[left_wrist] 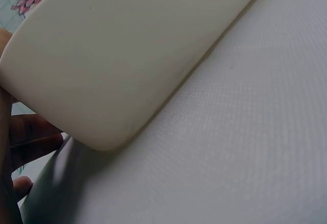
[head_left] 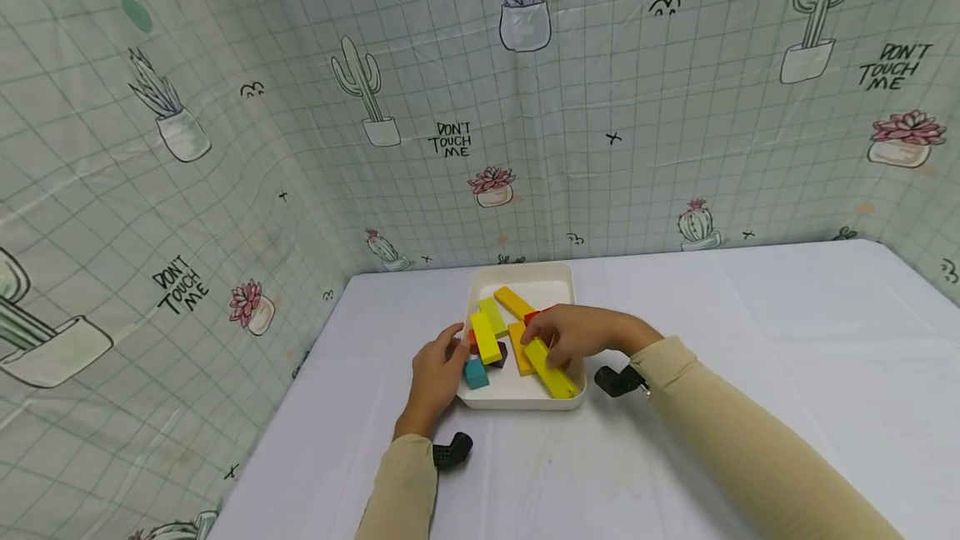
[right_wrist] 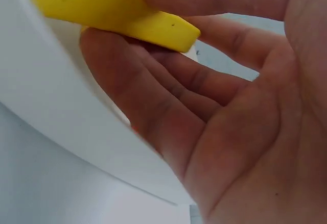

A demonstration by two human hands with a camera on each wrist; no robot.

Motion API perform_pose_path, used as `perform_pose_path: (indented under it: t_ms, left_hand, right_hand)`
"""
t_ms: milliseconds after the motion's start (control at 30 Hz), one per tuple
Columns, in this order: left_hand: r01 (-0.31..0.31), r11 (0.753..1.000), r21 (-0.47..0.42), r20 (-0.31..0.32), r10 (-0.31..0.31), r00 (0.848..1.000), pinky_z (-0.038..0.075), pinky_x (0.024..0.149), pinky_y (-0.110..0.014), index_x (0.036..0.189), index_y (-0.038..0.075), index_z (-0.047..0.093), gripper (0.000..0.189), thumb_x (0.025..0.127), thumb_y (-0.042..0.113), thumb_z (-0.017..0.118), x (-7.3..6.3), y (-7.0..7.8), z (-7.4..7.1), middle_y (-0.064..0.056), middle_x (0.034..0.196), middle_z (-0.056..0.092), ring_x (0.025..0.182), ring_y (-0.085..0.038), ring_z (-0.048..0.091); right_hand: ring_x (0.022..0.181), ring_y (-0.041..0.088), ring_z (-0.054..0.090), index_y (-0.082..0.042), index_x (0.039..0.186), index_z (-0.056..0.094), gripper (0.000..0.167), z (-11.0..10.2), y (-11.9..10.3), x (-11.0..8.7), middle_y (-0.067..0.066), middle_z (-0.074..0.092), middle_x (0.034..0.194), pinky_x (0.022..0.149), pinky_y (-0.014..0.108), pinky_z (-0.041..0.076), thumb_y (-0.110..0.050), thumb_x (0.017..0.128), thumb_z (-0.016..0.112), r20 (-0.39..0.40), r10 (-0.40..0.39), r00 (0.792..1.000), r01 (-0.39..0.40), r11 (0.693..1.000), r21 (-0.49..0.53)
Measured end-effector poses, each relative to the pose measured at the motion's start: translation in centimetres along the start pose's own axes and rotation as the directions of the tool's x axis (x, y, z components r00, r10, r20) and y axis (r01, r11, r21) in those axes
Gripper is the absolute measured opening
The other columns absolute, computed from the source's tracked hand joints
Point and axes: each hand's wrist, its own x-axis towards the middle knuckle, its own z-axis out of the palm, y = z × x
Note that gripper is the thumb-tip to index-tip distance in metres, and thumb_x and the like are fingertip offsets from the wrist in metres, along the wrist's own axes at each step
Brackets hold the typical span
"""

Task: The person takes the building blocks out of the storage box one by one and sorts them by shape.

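A white tray (head_left: 517, 403) holds several coloured blocks on the table. My right hand (head_left: 581, 329) reaches in over the tray's right side and pinches a long yellow block (head_left: 550, 372) between thumb and fingers; the right wrist view shows this yellow block (right_wrist: 97, 4) from below. At the tray's left side, my left hand (head_left: 437, 369) grips the rim. In the left wrist view the tray's outer wall (left_wrist: 117, 60) covers part of that hand's fingers (left_wrist: 30, 134). A red block (head_left: 531, 317) is partly hidden by the right hand.
Also in the tray lie a teal block (head_left: 476, 373), a second yellow block (head_left: 485, 337), a lime block (head_left: 493, 317), an orange-yellow block (head_left: 519, 348) and a dark purple block (head_left: 498, 355). A white cloth covers the table (head_left: 720, 307). Patterned curtains (head_left: 600, 190) stand behind and left.
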Motion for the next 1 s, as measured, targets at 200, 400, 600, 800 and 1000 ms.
perform_pose_path:
  t_ms: [200,400,600,800,1000]
  left_hand:
    - [-0.034,0.999,-0.008,0.008,0.034,0.999,0.045,0.103,-0.053,0.144,0.019,0.055,0.044,0.102,0.033,0.055,0.1,0.1,0.0,-0.007,0.118,0.065,0.111,-0.028,0.054]
    - [-0.052,0.998,-0.021,0.014,0.053,0.999,0.045,0.103,-0.051,0.144,0.019,0.056,0.044,0.103,0.033,0.055,0.3,0.3,0.0,-0.006,0.117,0.065,0.110,-0.027,0.055]
    - [-0.054,0.998,-0.027,0.018,0.054,0.998,0.042,0.105,-0.054,0.145,0.021,0.054,0.044,0.103,0.033,0.055,0.2,0.3,0.0,-0.005,0.117,0.064,0.113,-0.028,0.054]
    - [-0.065,0.998,-0.016,0.018,0.065,0.998,0.039,0.107,-0.056,0.147,0.026,0.053,0.045,0.103,0.033,0.054,0.1,0.2,-0.1,-0.006,0.122,0.064,0.117,-0.029,0.053]
    - [-0.052,0.999,-0.006,0.018,0.052,0.999,0.040,0.106,-0.057,0.147,0.026,0.054,0.044,0.103,0.032,0.053,-0.2,-0.1,-0.2,-0.005,0.125,0.064,0.118,-0.029,0.054]
  right_hand:
    - [0.084,0.026,0.067,-0.007,0.131,0.062,0.045,-0.5,0.6,-0.1,0.010,0.063,0.107,0.073,0.038,0.060,-0.005,0.086,0.068,-0.055,0.005,0.998,0.006,0.980,0.198]
    - [0.089,0.029,0.064,-0.004,0.138,0.057,0.051,-0.5,1.2,-0.7,0.014,0.061,0.109,0.073,0.041,0.060,-0.007,0.088,0.065,-0.137,-0.041,0.990,0.079,0.954,0.290]
    - [0.096,0.030,0.060,-0.007,0.144,0.053,0.056,0.1,2.2,-1.1,0.014,0.060,0.118,0.076,0.040,0.060,-0.010,0.090,0.064,-0.270,-0.031,0.962,0.131,0.923,0.362]
    - [0.105,0.031,0.059,-0.008,0.145,0.053,0.056,0.6,2.5,-1.5,0.013,0.059,0.132,0.079,0.041,0.059,-0.011,0.091,0.064,-0.348,-0.004,0.937,0.160,0.893,0.420]
    - [0.108,0.030,0.060,-0.007,0.146,0.051,0.054,0.9,2.8,-2.1,0.014,0.053,0.139,0.082,0.040,0.059,-0.012,0.093,0.062,-0.375,0.021,0.927,0.166,0.873,0.459]
